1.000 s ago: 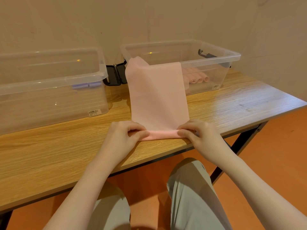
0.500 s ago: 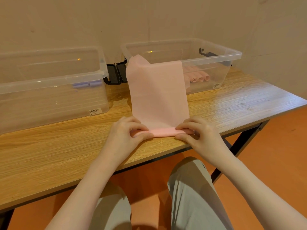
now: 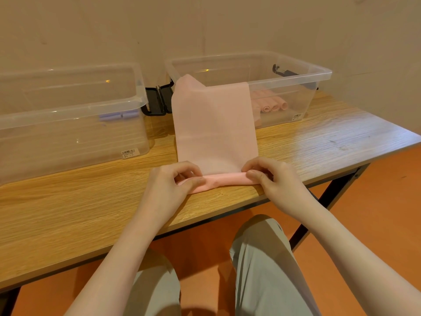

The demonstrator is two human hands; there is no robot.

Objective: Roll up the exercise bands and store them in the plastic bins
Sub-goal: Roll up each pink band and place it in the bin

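A pink exercise band point(image 3: 215, 124) lies flat on the wooden table point(image 3: 68, 201), its far end draped over the front rim of the right clear plastic bin point(image 3: 319, 74). The near end is rolled into a thin tube. My left hand point(image 3: 173, 185) pinches the left end of that roll. My right hand point(image 3: 271, 179) pinches its right end. Several rolled pink bands point(image 3: 274, 106) lie inside the right bin. The left clear bin point(image 3: 68, 106) holds purple rolled bands point(image 3: 118, 115).
Black bin-lid clips point(image 3: 158, 100) sit between the two bins, and another black clip point(image 3: 284, 71) hangs on the right bin's far side. The table's front edge runs just below my hands, with my knees and the orange floor beneath it.
Both hands have rolled the near end of the pink band a little further away from me, so the roll is thicker and sits slightly farther up the table.
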